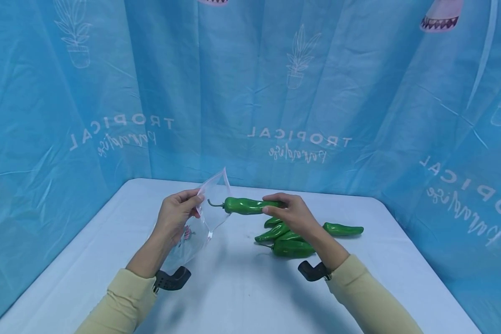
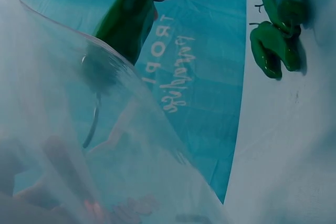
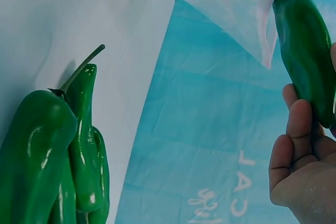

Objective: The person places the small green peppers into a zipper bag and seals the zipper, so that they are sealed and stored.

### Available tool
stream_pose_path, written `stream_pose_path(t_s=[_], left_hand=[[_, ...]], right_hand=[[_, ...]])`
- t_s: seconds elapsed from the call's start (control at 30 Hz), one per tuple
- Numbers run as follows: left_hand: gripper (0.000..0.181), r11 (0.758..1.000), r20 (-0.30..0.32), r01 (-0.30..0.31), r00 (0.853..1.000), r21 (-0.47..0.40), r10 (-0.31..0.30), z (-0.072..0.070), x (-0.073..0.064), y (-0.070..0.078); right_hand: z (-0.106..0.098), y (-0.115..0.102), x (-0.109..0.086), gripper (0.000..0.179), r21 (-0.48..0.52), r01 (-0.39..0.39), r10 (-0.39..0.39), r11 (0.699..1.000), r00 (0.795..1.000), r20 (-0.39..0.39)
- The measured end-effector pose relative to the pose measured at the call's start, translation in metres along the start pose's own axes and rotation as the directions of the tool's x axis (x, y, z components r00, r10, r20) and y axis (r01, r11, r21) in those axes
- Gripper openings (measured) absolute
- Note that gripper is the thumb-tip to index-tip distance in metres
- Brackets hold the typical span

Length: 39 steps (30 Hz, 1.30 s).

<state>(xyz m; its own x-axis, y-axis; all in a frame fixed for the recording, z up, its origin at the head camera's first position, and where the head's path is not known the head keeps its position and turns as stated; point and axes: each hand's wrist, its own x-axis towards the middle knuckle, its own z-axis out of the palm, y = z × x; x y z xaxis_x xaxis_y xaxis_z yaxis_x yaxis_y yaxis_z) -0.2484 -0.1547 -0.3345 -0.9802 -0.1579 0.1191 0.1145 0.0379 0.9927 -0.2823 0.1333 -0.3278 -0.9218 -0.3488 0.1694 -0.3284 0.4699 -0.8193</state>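
Observation:
My left hand (image 1: 177, 213) pinches the edge of a clear zip bag (image 1: 198, 239) near its open mouth. The bag hangs over the left part of the table, with a small pinkish print on its side. In my right hand (image 1: 290, 211) is a long green pepper (image 1: 244, 205), gripped at its tip end, stem pointing left toward the bag. The stem end overlaps the bag's mouth in the head view. Through the film in the left wrist view, the stem of the green pepper (image 2: 123, 24) shows. The right wrist view has the right hand's fingers (image 3: 300, 129) around the pepper's lower end.
Several more green peppers (image 1: 292, 248) lie in a loose pile under the right forearm, one pepper (image 1: 343, 229) pointing off to the right. The white table (image 1: 242, 297) is bordered by a blue printed curtain (image 1: 234, 93) behind and at both sides.

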Motion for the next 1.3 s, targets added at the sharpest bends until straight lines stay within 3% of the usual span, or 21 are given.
stream_pose_path(t_s=[0.77, 1.3], left_hand=[[0.037, 1.000, -0.009, 0.013, 1.000, 0.003, -0.013, 0.000, 0.002, 0.003], [0.039, 1.000, -0.012, 0.005, 1.000, -0.010, -0.005, 0.000, 0.000, 0.005]], right_hand=[[0.020, -0.023, 0.023, 0.034, -0.126, 0.003, -0.004, 0.992, 1.000, -0.007], [0.033, -0.029, 0.033, 0.038, -0.203, 0.022, -0.018, 0.979, 1.000, 0.019]])
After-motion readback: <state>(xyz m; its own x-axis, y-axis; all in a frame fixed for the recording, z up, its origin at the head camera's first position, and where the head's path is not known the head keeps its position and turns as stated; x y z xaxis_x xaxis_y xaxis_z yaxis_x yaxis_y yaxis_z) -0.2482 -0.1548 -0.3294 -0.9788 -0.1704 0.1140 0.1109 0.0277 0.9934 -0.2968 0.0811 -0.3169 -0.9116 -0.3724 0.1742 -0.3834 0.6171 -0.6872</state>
